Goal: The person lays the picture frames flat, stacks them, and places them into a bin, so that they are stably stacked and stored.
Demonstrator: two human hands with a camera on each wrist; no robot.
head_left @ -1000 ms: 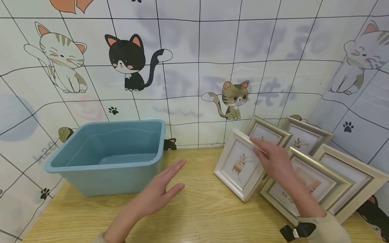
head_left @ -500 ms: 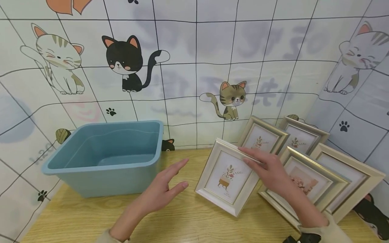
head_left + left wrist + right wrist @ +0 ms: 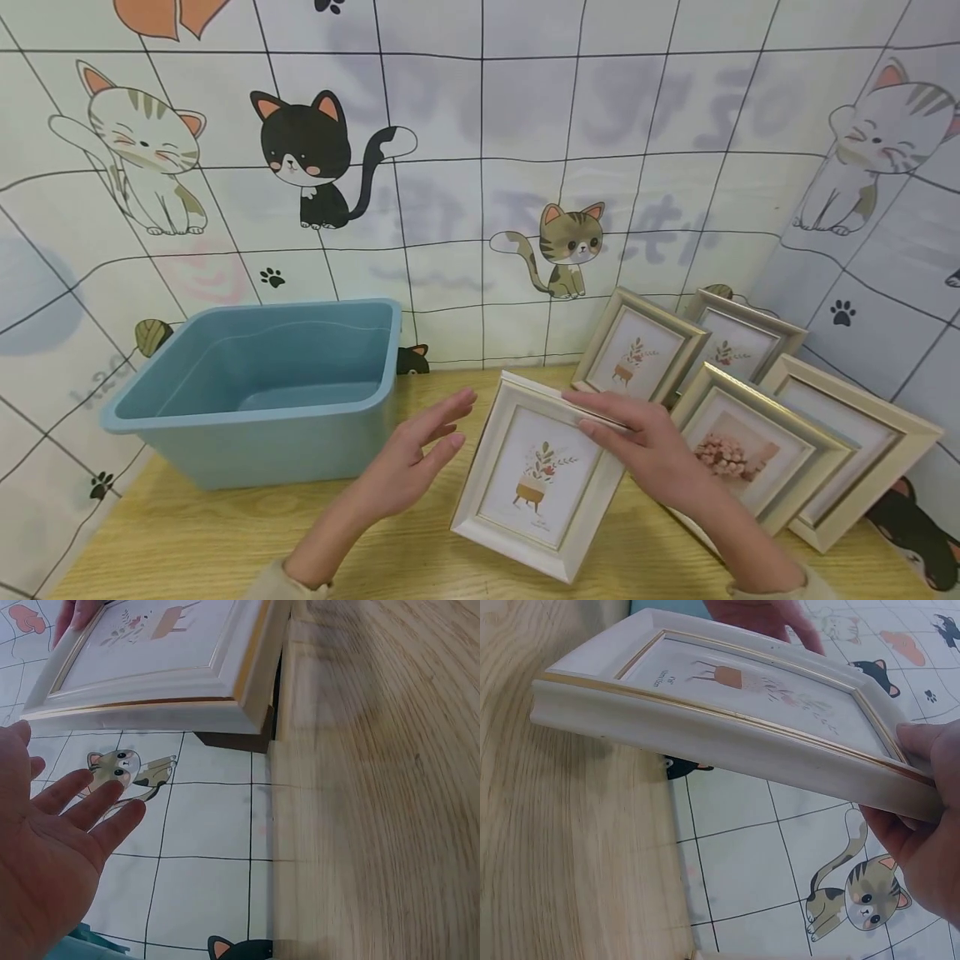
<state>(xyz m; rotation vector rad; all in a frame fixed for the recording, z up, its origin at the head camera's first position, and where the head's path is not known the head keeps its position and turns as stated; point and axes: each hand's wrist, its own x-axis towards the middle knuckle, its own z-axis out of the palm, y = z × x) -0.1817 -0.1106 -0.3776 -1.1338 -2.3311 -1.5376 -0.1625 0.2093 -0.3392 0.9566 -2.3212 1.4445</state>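
My right hand [image 3: 660, 458] pinches the top right corner of a white picture frame [image 3: 536, 487] with a plant-pot print. In the right wrist view, the thumb lies on the face of the white frame [image 3: 742, 750] and the fingers [image 3: 892, 832] go behind it. The frame leans back, its lower edge just over or on the wooden table; which of these I cannot tell. To its left my left hand [image 3: 405, 467] is held with fingers extended and the thumb apart, near the frame's left edge. The left wrist view shows that palm [image 3: 52, 847] holding nothing.
A blue plastic tub [image 3: 255, 442] stands at the left of the wooden table [image 3: 360, 558]. At the right several upright frames lean close together, including a gold-edged one with a flower photo [image 3: 750, 450] and a larger cream one [image 3: 892, 417]. A cat-patterned sheet [image 3: 450, 200] hangs behind.
The right hand has brought the white frame left and toward me, away from the other frames. The left hand has stayed nearly in place, and the gap between it and the frame has narrowed.
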